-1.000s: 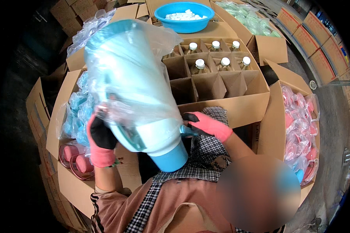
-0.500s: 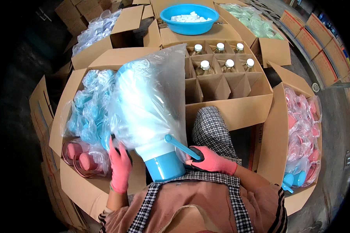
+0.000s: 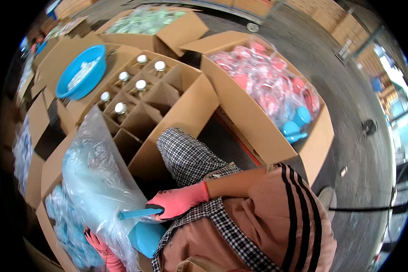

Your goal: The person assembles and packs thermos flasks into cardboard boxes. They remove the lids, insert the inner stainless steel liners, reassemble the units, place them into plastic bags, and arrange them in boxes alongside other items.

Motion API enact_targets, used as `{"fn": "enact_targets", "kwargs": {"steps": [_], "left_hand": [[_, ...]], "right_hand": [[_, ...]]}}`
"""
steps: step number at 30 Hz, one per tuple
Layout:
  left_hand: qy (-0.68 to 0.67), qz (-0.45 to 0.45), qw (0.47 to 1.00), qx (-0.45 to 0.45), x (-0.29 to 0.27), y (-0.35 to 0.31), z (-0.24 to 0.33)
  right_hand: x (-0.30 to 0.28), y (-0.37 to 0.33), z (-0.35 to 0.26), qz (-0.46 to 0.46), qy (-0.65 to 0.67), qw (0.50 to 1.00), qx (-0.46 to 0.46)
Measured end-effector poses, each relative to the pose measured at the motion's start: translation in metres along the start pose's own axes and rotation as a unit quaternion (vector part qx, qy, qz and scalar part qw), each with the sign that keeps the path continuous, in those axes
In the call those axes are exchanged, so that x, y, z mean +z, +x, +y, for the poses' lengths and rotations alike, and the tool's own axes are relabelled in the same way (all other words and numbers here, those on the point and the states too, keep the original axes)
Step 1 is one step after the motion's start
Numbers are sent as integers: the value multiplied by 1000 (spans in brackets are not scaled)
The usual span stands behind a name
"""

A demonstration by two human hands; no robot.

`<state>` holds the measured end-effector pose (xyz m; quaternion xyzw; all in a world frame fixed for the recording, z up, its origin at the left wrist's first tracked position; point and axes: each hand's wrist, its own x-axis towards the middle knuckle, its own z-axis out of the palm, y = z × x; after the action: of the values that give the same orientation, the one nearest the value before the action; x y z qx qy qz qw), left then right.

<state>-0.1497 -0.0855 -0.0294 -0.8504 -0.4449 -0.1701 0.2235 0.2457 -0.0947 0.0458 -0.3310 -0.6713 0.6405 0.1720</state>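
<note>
A large flask with a pale body under clear plastic and a blue end (image 3: pixel 147 239) lies tilted across my lap. A clear plastic bag (image 3: pixel 93 167) covers most of it, its loose part reaching up over the carton. My right hand (image 3: pixel 180 199), in a pink glove with black fingertips, is closed around the flask's blue handle (image 3: pixel 138 214). At the flask's left side, my gloved left hand (image 3: pixel 103 251) is at the bag's edge. Its fingers seem closed on the plastic, partly hidden and blurred.
A divided carton (image 3: pixel 186 120) holds several white-capped bottles (image 3: pixel 141 87). Beyond it sits a blue basin (image 3: pixel 93 79) of small white pieces. Bagged blue items (image 3: pixel 68 226) lie at left; bagged pink items (image 3: pixel 272 81) fill a box at right. Bagged green items (image 3: pixel 145 21) stand farther back.
My view has swung to the right, so the flask and both hands now appear farther left. My right hand still grips the handle, and my left hand remains beside the bag.
</note>
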Motion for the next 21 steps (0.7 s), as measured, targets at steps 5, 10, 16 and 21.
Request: {"fn": "enact_targets", "kwargs": {"steps": [5,10,16,21], "left_hand": [[-77,-48,991,96,-6,71,2],[-324,-3,946,-3,5,140,10],[-386,11,922,5,16,241,39],[-383,-8,924,1,18,295,87]], "right_hand": [[6,-9,12,40,180,976,-117],[-39,-28,-35,138,318,919,-185],[-75,-121,-99,227,328,885,-241],[-141,-225,-25,558,-105,812,-135]]}}
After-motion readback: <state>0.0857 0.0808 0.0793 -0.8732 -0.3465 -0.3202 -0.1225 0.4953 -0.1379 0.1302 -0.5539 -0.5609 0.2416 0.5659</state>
